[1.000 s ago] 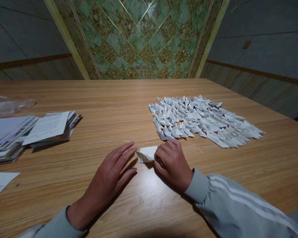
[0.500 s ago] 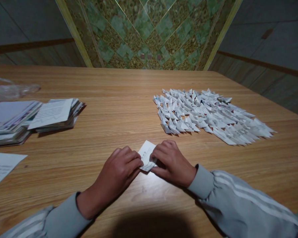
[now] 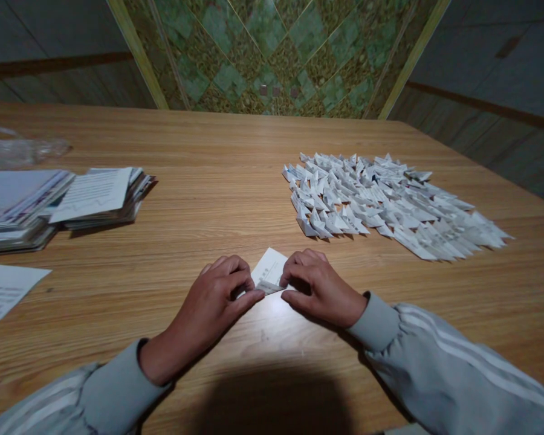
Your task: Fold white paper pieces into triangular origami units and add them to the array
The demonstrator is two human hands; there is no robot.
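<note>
A small folded piece of white paper (image 3: 269, 267) with printed marks lies on the wooden table between my hands. Its near edge is turned up into a narrow flap. My left hand (image 3: 221, 291) pinches the left corner between thumb and fingers. At the right corner, my right hand (image 3: 318, 286) grips the paper with thumb and curled fingers. Both fingertips hide the paper's side corners. Beyond my right hand stand many folded paper boats (image 3: 344, 193), packed closely in rows.
To the left are a thick stack of papers (image 3: 18, 199) and a smaller stack of printed sheets (image 3: 95, 196). A loose printed sheet (image 3: 9, 290) lies nearer, at the left edge. Behind the stacks rests a clear plastic bag (image 3: 18, 148). A tiled wall (image 3: 272, 60) rises past the table (image 3: 199, 145).
The paper's near edge has been folded upward into a flap, its far part lying flatter. My fingers have shifted slightly at the corners. The whole view has tilted a little downward.
</note>
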